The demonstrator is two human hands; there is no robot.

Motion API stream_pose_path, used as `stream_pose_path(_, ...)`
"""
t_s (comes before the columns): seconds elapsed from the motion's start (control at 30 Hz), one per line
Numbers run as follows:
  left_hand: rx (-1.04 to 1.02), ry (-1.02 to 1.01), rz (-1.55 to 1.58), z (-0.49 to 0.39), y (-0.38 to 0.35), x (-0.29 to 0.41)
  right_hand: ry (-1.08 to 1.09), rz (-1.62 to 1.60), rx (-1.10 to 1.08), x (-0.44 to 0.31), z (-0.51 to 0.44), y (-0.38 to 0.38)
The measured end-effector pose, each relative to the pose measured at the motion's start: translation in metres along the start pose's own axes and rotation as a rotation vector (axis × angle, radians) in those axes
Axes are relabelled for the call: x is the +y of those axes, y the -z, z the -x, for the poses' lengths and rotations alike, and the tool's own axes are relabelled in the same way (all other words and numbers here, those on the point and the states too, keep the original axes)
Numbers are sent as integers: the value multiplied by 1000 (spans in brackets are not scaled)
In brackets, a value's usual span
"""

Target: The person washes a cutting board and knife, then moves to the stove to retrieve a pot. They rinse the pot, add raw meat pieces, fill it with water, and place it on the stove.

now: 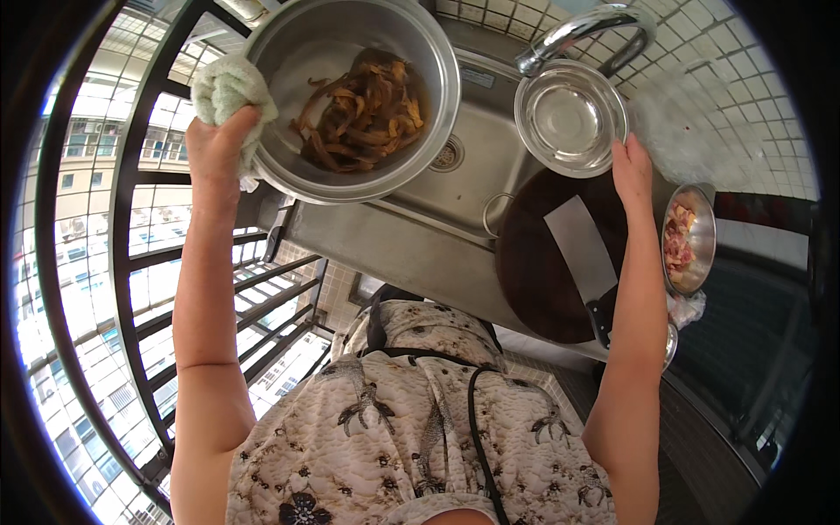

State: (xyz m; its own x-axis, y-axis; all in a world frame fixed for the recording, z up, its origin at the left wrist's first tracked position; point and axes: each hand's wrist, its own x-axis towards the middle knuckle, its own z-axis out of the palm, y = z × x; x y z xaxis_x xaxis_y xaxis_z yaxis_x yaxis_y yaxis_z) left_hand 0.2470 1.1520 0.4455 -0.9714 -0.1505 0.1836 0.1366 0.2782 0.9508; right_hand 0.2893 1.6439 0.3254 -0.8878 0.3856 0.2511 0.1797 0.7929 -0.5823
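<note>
My left hand (220, 144) grips a pale green towel (231, 88) against the outer left side of a large metal pot (275, 79). Brown strips of food (367, 111) lie in liquid inside that pot, over the left part of the sink. At the right, my right hand (632, 172) holds the rim of a small shiny metal bowl (567, 121), just below the curved chrome faucet (590, 29). Below the bowl, a cleaver (581, 246) with a black handle lies flat on a round dark cutting board (531, 262), partly behind my right forearm.
The steel sink (472, 177) has a drain (449, 154) near the pot. At the right stand a metal bowl of raw meat pieces (680, 243) and a dark glossy surface (741, 348). Clear plastic (695, 125) lies by the tiled wall. Dark metal railings (125, 216) run along the left.
</note>
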Motion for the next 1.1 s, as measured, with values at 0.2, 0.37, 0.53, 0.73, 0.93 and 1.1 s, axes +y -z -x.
stream_pose_path(0.2, -10, -52, 15, -2, 5, -5, 7, 1, -9, 3, -23, -26)
stream_pose_path(0.37, -24, -25, 10, -2, 6, -4, 31, 61, -86, 4, -18, -25)
stream_pose_path(0.53, -18, -2, -45, -6, 0, -1, 17, 110, -146, -7, -16, -32)
stream_pose_path(0.73, -19, -32, -25, -9, -7, 0, 9, 205, -182, -15, -10, -32)
stream_pose_path(0.93, -48, -21, -26, -10, -13, -1, 46, 259, -226, -43, 3, -39)
stream_pose_path(1.1, -77, -30, 39, -17, -18, -5, -44, 293, -320, -77, 12, -61)
